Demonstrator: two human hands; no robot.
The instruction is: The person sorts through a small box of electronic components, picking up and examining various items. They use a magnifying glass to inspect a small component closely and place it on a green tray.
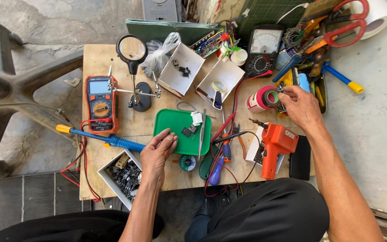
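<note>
Green plastic meets our left hand [157, 150] first: its fingers lie loosely curled and flat on the lower left rim of the green tray [166, 125], clasping nothing. On the tray, just right of those fingertips, sit small dark components [187, 131] and a white one [196, 118]; tweezers [202, 134] lie along the tray's right edge.

Our right hand [298, 106], toward the upper right of the frame, is bent at the fingers over a bunch of small metal pieces [281, 107] beside the pink tape roll [261, 99]. It seems to be picking at them, but we cannot tell whether anything is actually pinched.

We judge this a fetching step: one hand steadies the tray while the other sorts through the clutter. A next move would call for a fine pinch among crowded parts and wires.

Outward from the right hand, the orange soldering gun [276, 145] lies below it. Near the left hand are the blue soldering iron [108, 140], a box of dark parts [124, 175] and, further up the wooden worktop [97, 58], the orange multimeter [100, 104] and magnifier stand [133, 71].
</note>
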